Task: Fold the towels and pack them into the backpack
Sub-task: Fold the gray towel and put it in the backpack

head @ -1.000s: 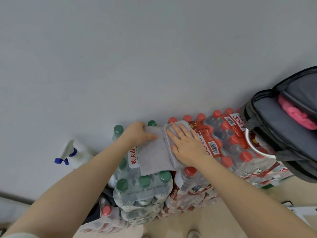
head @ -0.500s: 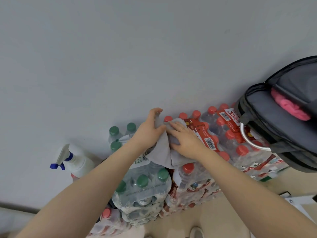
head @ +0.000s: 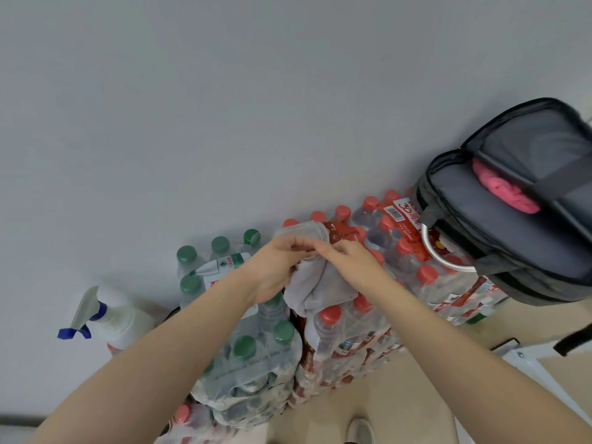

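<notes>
Both hands gripping one grey towel [head: 320, 283], bunched and partly lifted. Left hand [head: 275, 267] curled round its left edge, fingers tucked into the cloth. Right hand [head: 349, 259] pinching the top fold, fingertips meeting the left hand's at the middle. Towel hanging crumpled between the two, lower part draped on the bottle tops, upper fold peeking out behind the fingers.

Underneath: shrink-wrapped packs of green-capped water bottles [head: 253, 344] on the left, red-capped bottles [head: 400, 257] on the right, stacked against a plain grey wall [head: 256, 91]. Towel sitting over the seam between the two packs.

Grey backpack [head: 512, 225] on the red-capped packs at far right, well apart from the hands, main compartment unzipped and open. Pink towel [head: 503, 190] rolled inside, partly under a dark strap. Silver ring handle [head: 439, 251] at the backpack's near-left corner.

White spray bottle [head: 112, 322] with blue trigger at lower left, beside the green-capped pack. Shoe tip [head: 360, 431] on beige floor at bottom edge. White frame corner at lower right, unclear what.
</notes>
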`<action>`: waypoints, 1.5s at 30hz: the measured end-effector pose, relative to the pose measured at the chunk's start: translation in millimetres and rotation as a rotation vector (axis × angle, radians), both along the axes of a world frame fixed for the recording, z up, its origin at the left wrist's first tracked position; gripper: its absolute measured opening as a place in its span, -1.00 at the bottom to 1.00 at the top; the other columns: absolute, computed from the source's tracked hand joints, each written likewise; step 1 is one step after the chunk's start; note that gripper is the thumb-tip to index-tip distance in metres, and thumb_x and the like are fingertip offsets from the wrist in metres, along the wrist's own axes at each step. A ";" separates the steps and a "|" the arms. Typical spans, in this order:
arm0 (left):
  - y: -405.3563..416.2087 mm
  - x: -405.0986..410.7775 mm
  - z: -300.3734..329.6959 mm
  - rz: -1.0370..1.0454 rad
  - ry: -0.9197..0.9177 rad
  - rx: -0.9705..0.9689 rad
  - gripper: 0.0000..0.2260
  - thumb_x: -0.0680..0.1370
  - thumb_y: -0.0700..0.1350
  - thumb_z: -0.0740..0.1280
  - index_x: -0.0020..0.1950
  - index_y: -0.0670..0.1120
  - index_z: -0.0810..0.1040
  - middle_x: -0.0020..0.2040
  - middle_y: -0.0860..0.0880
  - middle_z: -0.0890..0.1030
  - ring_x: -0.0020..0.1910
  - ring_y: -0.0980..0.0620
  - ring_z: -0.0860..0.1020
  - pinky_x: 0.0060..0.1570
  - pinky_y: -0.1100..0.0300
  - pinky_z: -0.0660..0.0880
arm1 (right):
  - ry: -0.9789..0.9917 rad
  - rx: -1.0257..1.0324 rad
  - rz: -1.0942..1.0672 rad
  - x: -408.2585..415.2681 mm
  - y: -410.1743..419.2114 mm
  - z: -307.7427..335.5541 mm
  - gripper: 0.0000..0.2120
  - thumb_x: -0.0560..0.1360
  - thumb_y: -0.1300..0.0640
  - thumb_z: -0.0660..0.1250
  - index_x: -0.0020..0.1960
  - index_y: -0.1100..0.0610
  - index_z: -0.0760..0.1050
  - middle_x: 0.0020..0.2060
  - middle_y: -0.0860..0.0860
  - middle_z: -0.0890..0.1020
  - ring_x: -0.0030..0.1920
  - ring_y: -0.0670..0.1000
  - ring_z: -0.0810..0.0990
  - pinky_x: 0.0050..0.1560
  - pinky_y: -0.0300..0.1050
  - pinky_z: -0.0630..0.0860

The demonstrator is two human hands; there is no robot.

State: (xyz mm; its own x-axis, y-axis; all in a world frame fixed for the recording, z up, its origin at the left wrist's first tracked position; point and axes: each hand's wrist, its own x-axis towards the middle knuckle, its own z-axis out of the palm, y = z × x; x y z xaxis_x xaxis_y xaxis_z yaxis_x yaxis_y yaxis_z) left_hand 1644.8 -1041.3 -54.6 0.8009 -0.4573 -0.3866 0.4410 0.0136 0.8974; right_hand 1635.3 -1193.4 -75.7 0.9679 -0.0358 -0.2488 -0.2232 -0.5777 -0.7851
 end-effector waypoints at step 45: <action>3.3 3.6 10.9 -0.253 -1.310 0.591 -0.48 0.44 0.15 0.33 0.35 -0.01 0.38 0.12 0.03 0.60 0.04 0.06 0.54 0.01 0.06 0.50 | -0.124 0.519 0.070 -34.7 -42.2 18.4 -0.75 0.50 0.30 0.29 0.06 0.00 0.49 -0.05 -0.01 0.61 -0.03 -0.05 0.60 -0.01 -0.16 0.57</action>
